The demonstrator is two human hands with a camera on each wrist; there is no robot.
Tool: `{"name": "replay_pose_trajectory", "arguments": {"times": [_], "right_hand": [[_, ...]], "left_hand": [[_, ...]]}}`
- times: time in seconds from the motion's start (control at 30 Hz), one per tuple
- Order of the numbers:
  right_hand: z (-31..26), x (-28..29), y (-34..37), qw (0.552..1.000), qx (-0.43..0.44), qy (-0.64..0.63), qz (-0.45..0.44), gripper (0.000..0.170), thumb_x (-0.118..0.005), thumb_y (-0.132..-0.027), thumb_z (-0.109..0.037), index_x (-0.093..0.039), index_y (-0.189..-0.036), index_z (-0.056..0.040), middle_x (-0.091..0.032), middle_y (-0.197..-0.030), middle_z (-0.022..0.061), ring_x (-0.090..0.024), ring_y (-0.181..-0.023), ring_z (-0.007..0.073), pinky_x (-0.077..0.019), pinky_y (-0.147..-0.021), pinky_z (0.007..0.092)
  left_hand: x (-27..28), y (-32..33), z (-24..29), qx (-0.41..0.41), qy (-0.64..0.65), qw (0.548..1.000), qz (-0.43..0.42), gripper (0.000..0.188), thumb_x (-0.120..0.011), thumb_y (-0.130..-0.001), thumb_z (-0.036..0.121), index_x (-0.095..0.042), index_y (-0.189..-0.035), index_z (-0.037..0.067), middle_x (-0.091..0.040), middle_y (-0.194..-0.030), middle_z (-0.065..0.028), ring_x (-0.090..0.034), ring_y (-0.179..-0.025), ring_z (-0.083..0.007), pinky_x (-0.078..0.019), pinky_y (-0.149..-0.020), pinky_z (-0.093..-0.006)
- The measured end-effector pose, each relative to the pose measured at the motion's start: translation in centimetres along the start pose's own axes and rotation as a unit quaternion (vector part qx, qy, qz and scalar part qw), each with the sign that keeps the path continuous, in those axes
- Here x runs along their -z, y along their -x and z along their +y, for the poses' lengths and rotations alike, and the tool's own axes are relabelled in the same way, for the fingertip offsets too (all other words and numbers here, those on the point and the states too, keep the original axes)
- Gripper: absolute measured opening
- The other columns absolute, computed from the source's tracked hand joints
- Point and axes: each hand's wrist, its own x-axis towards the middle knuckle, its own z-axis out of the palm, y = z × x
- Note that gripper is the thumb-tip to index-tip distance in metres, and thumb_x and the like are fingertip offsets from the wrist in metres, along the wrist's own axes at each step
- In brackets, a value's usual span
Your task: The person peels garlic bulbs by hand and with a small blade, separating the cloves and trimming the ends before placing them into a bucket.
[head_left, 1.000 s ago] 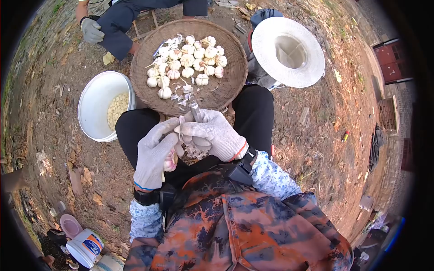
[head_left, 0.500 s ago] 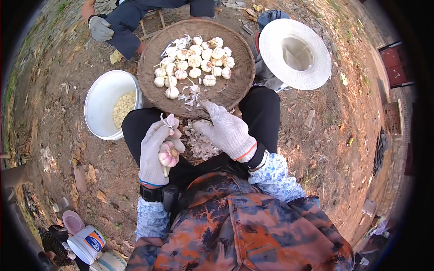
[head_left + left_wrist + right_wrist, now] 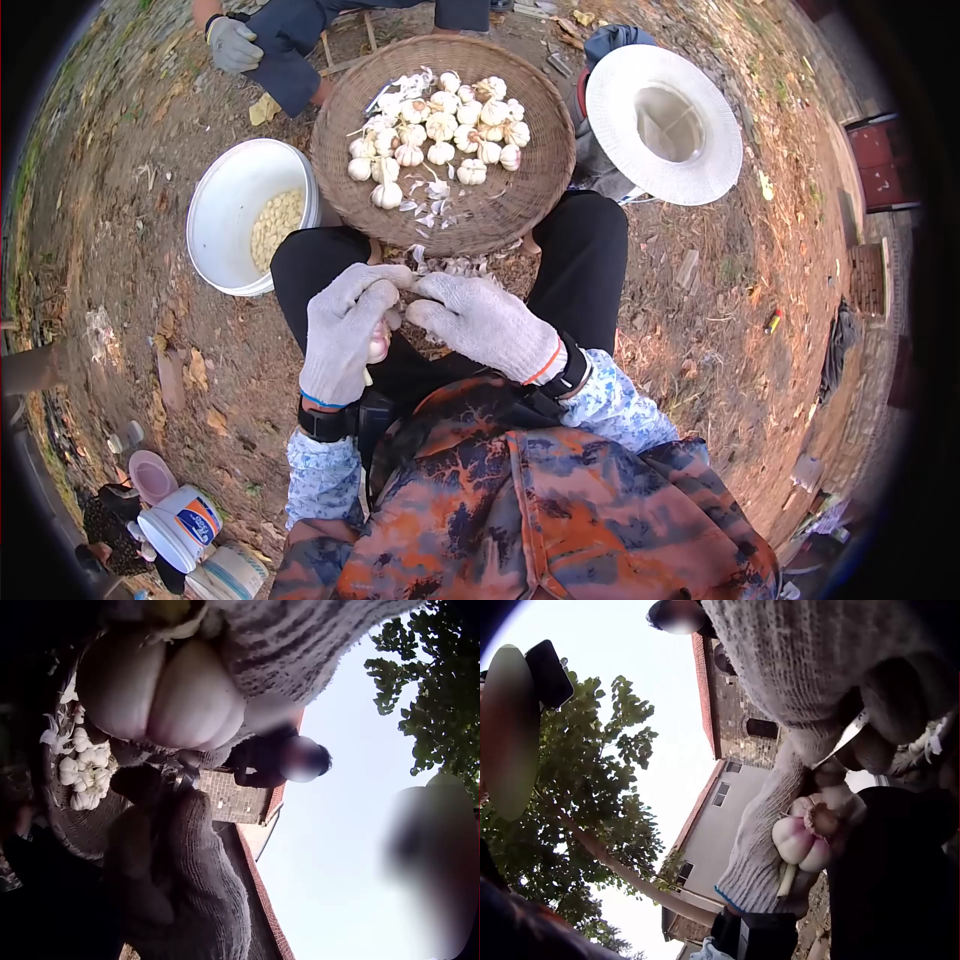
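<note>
Both hands wear pale knit gloves and meet at the fingertips over the lap in the head view. Tucked in the palm of my left hand (image 3: 340,335) is a pink-and-white garlic bulb (image 3: 804,838), its stub of stem pointing toward the wrist. The left thumb and forefinger come together at the right fingertips, where the fingers hide what lies between them. My right hand (image 3: 492,328) grips a small knife, whose thin blade (image 3: 845,738) shows between the gloved fingers in the right wrist view. Its handle is hidden in the hand.
A wicker basket (image 3: 545,130) with several garlic bulbs (image 3: 440,126) and loose skins stands beyond the knees. Left of it is a white bucket (image 3: 215,215) holding peeled cloves (image 3: 277,230). A white hat (image 3: 715,125) lies at the right. Another person's gloved hand (image 3: 234,45) is at top left.
Half a second ago the hands were apart, with a partly skinned clove showing at the left fingertips. The right hand has since come back left to meet the left fingers. The bulb stays in the left palm.
</note>
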Motion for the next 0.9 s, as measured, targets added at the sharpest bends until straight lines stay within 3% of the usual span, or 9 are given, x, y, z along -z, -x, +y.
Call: {"name": "replay_pose_trajectory", "arguments": {"times": [0.17,0.27,0.4,0.47,0.53,0.6,0.67,0.8,0.9], "right_hand": [[1.0,0.3,-0.4,0.97,-0.057,-0.221,-0.078,0.023,-0.064,-0.103,-0.016,-0.071,-0.121,-0.0027,-0.068,-0.083,0.0031,-0.06,-0.073,0.0116,-0.0521,-0.069,0.0302],[0.5,0.4,-0.3,0.965,-0.078,-0.247,-0.04,0.019,-0.063,-0.103,-0.019,-0.071,-0.104,-0.0018,-0.067,-0.083,0.0123,-0.064,-0.077,0.0214,-0.0521,-0.075,0.0357],[1.2,0.8,-0.6,0.982,-0.053,-0.181,-0.016,0.02,-0.062,-0.104,-0.019,-0.07,-0.105,-0.0007,-0.067,-0.081,0.0105,-0.064,-0.076,0.0177,-0.0523,-0.072,0.0345],[0.2,1.9,-0.9,0.957,-0.202,-0.202,-0.052,0.022,-0.061,-0.105,-0.021,-0.07,-0.103,-0.001,-0.066,-0.079,0.0089,-0.065,-0.073,0.0149,-0.0522,-0.068,0.0335],[1.6,1.2,-1.1,0.975,-0.146,-0.17,-0.016,0.023,-0.06,-0.105,-0.021,-0.069,-0.101,-0.0007,-0.066,-0.078,0.0082,-0.065,-0.07,0.0143,-0.0521,-0.067,0.0332],[2.5,1.1,-1.1,0.986,-0.085,-0.138,0.025,0.024,-0.06,-0.106,-0.021,-0.069,-0.1,-0.0004,-0.065,-0.077,0.0075,-0.065,-0.068,0.0136,-0.052,-0.065,0.0329],[2.5,1.4,-0.8,0.98,-0.126,-0.152,0.014,0.026,-0.06,-0.106,-0.023,-0.068,-0.099,0.0011,-0.066,-0.078,0.007,-0.065,-0.066,0.014,-0.052,-0.064,0.0321],[1.7,1.2,-0.5,0.983,-0.102,-0.152,0.025,0.032,-0.073,-0.098,-0.027,-0.07,-0.11,0.0021,-0.071,-0.086,0.0089,-0.068,-0.076,0.0134,-0.0541,-0.07,0.0313],[0.9,0.3,-1.1,0.979,-0.094,-0.179,0.001,0.038,-0.08,-0.092,-0.022,-0.068,-0.12,0.0007,-0.074,-0.097,0.0072,-0.068,-0.083,0.0115,-0.0556,-0.075,0.0309]], "left_hand": [[1.0,-0.4,-0.7,0.036,0.055,0.996,-0.054,0.025,-0.061,-0.103,0.018,-0.073,-0.114,-0.001,-0.064,-0.073,-0.0022,-0.055,-0.056,-0.004,-0.0354,-0.044,-0.0182],[0.8,-0.6,-2.3,0.045,0.147,0.985,-0.078,0.033,-0.06,-0.105,0.026,-0.069,-0.12,-0.001,-0.064,-0.078,-0.003,-0.055,-0.057,-0.0063,-0.0344,-0.043,-0.0192],[0.4,-0.4,-4.2,0.005,0.341,0.929,-0.141,0.043,-0.058,-0.107,0.035,-0.064,-0.128,-0.001,-0.061,-0.086,-0.0029,-0.05,-0.057,-0.0096,-0.0358,-0.045,-0.0225],[0.8,-1.1,-4.9,0.009,0.378,0.909,-0.175,0.044,-0.057,-0.107,0.036,-0.062,-0.13,-0.001,-0.06,-0.085,-0.0024,-0.048,-0.057,-0.0095,-0.0363,-0.047,-0.0232],[1.6,-1.4,-4.7,0.009,0.411,0.888,-0.207,0.045,-0.056,-0.108,0.037,-0.061,-0.132,-0.001,-0.059,-0.085,-0.002,-0.045,-0.057,-0.0095,-0.0367,-0.05,-0.024],[2.4,-1.5,-3.4,0.012,0.352,0.932,-0.08,0.045,-0.054,-0.109,0.036,-0.058,-0.135,0.0,-0.059,-0.088,-0.0015,-0.045,-0.058,-0.0081,-0.0366,-0.054,-0.0236],[7.2,-5.0,-3.1,-0.116,0.476,0.869,-0.065,0.044,-0.056,-0.109,0.034,-0.056,-0.137,-0.001,-0.066,-0.107,-0.0102,-0.043,-0.058,-0.007,-0.0383,-0.056,-0.0239],[12.0,-6.9,-5.8,-0.096,0.413,0.89,0.17,0.048,-0.06,-0.108,0.034,-0.054,-0.139,-0.002,-0.064,-0.122,-0.0188,-0.051,-0.062,-0.01,-0.0441,-0.058,-0.0255],[8.0,-4.0,-4.5,-0.067,0.32,0.936,0.131,0.041,-0.06,-0.108,0.033,-0.06,-0.133,0.0,-0.065,-0.102,-0.0085,-0.066,-0.076,-0.0148,-0.0574,-0.066,-0.0318]]}}
